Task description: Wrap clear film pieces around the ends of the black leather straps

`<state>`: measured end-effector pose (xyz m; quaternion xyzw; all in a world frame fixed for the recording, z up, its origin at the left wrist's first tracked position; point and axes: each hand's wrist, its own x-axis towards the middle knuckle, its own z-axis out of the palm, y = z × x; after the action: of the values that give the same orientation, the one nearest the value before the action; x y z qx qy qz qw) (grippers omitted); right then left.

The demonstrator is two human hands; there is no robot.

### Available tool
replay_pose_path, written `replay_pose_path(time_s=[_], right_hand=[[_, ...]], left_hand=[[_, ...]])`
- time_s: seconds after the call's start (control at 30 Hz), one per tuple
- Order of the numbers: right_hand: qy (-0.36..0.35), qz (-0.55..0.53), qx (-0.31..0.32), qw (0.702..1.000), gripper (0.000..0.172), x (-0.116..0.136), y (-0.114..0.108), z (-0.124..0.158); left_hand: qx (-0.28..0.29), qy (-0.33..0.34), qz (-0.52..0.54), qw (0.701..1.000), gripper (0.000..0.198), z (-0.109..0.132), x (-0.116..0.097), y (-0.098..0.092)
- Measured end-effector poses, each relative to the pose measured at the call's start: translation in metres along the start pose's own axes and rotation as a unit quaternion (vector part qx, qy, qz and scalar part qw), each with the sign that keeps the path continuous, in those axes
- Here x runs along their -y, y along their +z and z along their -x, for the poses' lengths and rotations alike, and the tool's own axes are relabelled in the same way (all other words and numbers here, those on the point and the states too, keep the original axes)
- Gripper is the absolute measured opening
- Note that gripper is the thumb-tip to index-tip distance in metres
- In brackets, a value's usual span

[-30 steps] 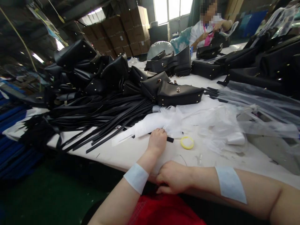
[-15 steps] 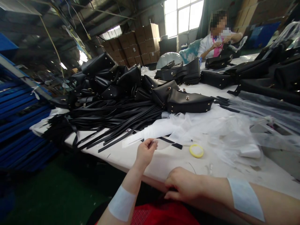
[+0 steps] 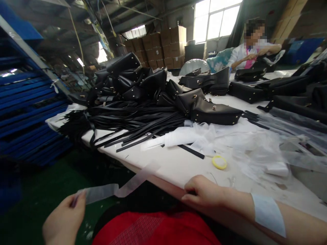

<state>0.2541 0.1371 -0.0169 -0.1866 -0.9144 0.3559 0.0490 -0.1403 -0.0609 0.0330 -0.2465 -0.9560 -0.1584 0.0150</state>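
Left hand (image 3: 63, 223) is low at the near left, off the worktop (image 3: 173, 165), over the green floor (image 3: 38, 190). Its fingers (image 3: 81, 201) pinch one end of a translucent plastic strip (image 3: 102, 193). The strip runs right from the pinch, kinks, then rises to the worktop's near edge, hanging in the air over the lap.

Right hand (image 3: 204, 194) sits at the near edge of the worktop, just right of the strip's far end. The thumb lies flat and the fingers are curled in. Whether they grip anything underneath, I cannot tell. A white band (image 3: 268, 214) wraps that forearm, and a red garment (image 3: 153, 229) fills the lap below.

Just beyond the right hand lies a yellow ring (image 3: 219, 162), and a single black strap (image 3: 191, 151) lies to its left. Crumpled clear plastic bags (image 3: 255, 146) spread to the right. Further left, a thick heap of black straps (image 3: 133, 122) fans across the worktop. Black handbags (image 3: 143, 80) are stacked behind it, with one more black handbag (image 3: 216, 114) lying at the right end of the pile.

Far right, a co-worker (image 3: 242, 56) sits at the far side handling a dark bag. Cardboard boxes (image 3: 163, 44) are stacked at the back, and blue racks (image 3: 25, 102) stand on the left.
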Motion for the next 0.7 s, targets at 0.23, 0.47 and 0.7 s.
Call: replay_pose_path(time_s=[0.23,0.47,0.7], right_hand=[[0.043,-0.197,-0.012,0.979,0.047,0.018,0.005,0.007],[0.033,-0.344,0.105,0.933,0.043,0.016,0.018,0.008],[0.143,-0.33,0.037,0.933,0.058,0.004,0.014,0.004]], left_hand=[[0.389,0.241,0.279,0.844,0.053,0.107,-0.106,0.032],[0.423,0.346,0.359,0.756,0.049,0.149,-0.176,0.052],[0.431,0.322,0.397,0.744,0.044,0.13,-0.173,0.052]])
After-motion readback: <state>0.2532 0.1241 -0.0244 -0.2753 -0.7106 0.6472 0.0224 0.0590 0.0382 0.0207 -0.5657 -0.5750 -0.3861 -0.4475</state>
